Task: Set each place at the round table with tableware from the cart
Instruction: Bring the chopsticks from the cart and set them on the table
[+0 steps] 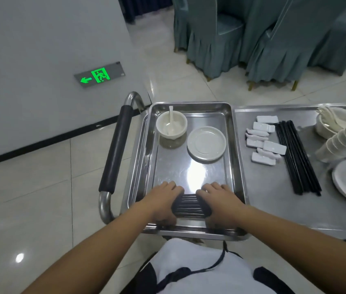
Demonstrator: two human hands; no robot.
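Both the left hand point(164, 200) and right hand point(218, 201) grip a chopstick bundle point(189, 205) with curled fingers near the tray point(236, 158) front rim, bare metal ahead.

Wall point(30, 49): pale grey, plain, with a dark skirting strip along its foot.
Exit sign point(99, 74): grey plate set low on the wall, tilted in this view, lit green running figure and arrow pointing left.
Floor point(40, 187): glossy light tiles, a ceiling-light glare spot near the lower left.
Chairs point(216, 39): at least three, in grey-blue pleated covers reaching almost to the floor, standing close together; legs possibly gold-toned, only the tips show.
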